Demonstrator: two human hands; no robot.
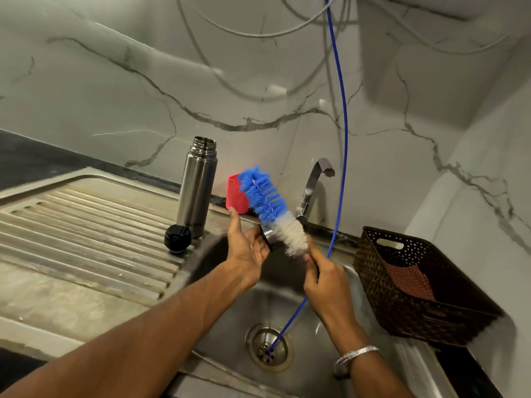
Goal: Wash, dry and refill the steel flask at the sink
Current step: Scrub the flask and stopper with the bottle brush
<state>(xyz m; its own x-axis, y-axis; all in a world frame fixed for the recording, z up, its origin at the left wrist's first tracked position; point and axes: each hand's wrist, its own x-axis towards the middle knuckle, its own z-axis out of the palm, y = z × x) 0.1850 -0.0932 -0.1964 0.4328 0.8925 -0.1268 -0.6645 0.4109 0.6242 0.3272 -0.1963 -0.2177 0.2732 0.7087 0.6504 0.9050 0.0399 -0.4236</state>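
The steel flask (196, 186) stands upright and uncapped on the draining board beside the sink. Its black cap (177, 238) lies at its foot. Over the basin my right hand (326, 280) grips the handle of a bottle brush (271, 209) with blue and white bristles, tilted up to the left. My left hand (247, 248) holds a small steel and black piece (267, 236) against the brush's white bristles, with the forefinger stretched upward.
A steel tap (314, 185) rises behind the sink (287, 305). A thin blue hose (340, 139) hangs from above into the drain (270, 347). A red cup (237, 193) stands behind the brush. A brown woven basket (416, 285) holding a cloth sits on the right counter.
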